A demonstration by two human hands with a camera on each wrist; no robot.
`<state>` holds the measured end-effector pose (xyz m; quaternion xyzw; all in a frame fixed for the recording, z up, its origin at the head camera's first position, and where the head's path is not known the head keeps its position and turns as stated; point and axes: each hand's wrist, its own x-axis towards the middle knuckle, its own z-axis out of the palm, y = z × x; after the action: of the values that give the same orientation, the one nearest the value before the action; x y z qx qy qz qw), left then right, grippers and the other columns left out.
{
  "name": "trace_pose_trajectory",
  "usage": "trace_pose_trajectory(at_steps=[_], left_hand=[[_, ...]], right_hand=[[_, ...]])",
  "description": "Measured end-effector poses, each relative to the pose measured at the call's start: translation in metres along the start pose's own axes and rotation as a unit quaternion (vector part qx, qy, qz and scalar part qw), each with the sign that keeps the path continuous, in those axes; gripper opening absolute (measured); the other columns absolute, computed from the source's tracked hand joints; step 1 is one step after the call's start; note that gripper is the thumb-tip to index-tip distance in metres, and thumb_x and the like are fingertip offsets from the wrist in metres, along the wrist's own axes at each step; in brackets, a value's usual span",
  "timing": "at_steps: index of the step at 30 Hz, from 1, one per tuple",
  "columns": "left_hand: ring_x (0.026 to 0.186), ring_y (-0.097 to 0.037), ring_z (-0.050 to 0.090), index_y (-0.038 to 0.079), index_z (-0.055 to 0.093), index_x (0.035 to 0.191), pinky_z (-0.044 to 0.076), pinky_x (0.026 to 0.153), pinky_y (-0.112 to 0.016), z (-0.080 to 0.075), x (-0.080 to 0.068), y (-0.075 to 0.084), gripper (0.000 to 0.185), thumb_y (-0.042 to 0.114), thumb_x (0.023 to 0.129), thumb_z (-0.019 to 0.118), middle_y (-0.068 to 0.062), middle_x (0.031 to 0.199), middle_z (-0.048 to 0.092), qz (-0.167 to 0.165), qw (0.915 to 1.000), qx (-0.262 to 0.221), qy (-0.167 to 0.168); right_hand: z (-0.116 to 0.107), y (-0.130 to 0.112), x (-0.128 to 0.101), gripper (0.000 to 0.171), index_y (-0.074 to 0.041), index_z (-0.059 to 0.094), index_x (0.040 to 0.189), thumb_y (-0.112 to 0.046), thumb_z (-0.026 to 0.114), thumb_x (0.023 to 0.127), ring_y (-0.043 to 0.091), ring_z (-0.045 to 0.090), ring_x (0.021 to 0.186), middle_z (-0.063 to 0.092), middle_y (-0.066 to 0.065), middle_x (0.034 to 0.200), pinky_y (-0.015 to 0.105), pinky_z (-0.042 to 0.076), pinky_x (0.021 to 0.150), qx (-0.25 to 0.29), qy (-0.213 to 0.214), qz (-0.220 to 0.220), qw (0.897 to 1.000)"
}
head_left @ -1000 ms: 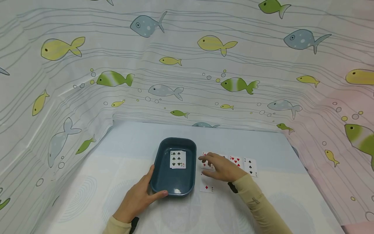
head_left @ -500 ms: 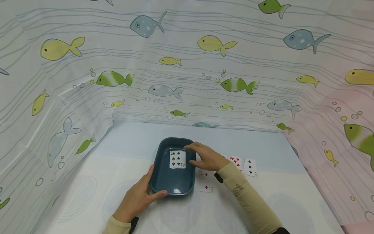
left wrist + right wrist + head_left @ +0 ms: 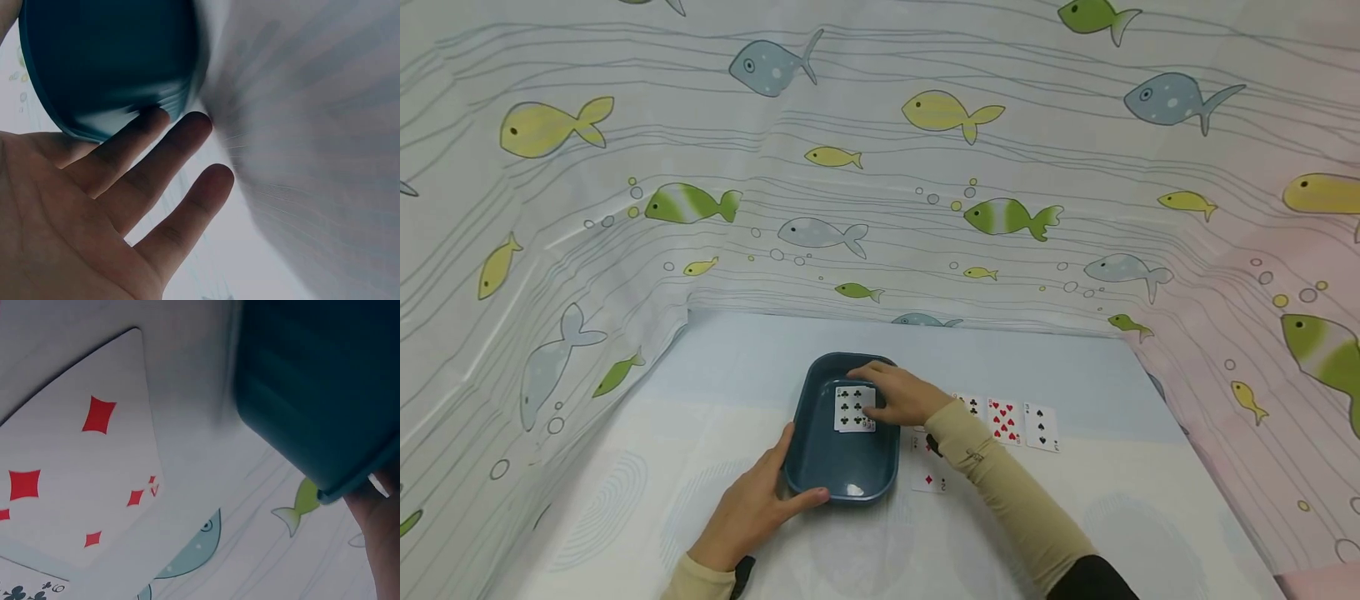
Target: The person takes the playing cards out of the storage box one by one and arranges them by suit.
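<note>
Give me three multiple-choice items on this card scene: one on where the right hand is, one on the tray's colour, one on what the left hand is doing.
1. Where is the right hand?
A. Over the tray, on the top card
B. Flat on the bare cloth
C. On the spade card

2. What colour is the tray?
A. Red
B. Dark teal-blue
C. White

3. What is the left hand doing?
A. Hanging in the air away from the tray
B. Pinching a card
C. Resting against the tray's near corner, fingers fairly straight

Key: 1 A, its fingers reach inside the rim at the six of clubs. 2 B, the head and wrist views agree. 3 C, thumb lies along the near wall, fingers against the left side.
</note>
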<state>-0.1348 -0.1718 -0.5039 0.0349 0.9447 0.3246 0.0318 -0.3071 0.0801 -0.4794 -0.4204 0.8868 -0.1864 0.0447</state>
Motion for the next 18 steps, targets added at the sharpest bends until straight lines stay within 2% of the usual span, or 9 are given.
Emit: trace_pose_trajectory(at_steps=[8,13,18], left_hand=[[0.142,-0.037,0.042,0.015,0.016,0.164,0.041,0.107,-0.059,0.000,-0.001,-0.002,0.113,0.072,0.082,0.069,-0.017,0.160,0.035,0.011,0.9999,-0.002,0.002],[0.142,-0.037,0.041,0.016,0.016,0.164,0.041,0.107,-0.059,0.001,-0.001,-0.003,0.113,0.072,0.082,0.069,-0.017,0.160,0.035,0.014,0.9999,-0.005,0.001],[0.142,-0.037,0.042,0.016,0.015,0.164,0.041,0.106,-0.058,0.001,-0.001,-0.003,0.113,0.072,0.082,0.068,-0.017,0.160,0.036,0.013,0.9999,-0.003,0.000]], right_hand=[[0.010,0.002,0.018,0.074,-0.019,0.045,0.153,-0.037,0.077,0.090,0.022,0.060,0.123,0.055,0.006,0.145,0.037,0.047,0.104,-0.073,-0.053,0.010,0.996],[0.014,0.003,0.025,0.078,-0.023,0.044,0.154,-0.047,0.077,0.087,0.024,0.057,0.127,0.055,0.004,0.146,0.041,0.045,0.108,-0.109,-0.078,0.028,0.991],[0.015,0.002,0.027,0.079,-0.026,0.045,0.154,-0.050,0.077,0.085,0.025,0.056,0.129,0.055,0.004,0.146,0.044,0.043,0.109,-0.132,-0.095,0.033,0.986]])
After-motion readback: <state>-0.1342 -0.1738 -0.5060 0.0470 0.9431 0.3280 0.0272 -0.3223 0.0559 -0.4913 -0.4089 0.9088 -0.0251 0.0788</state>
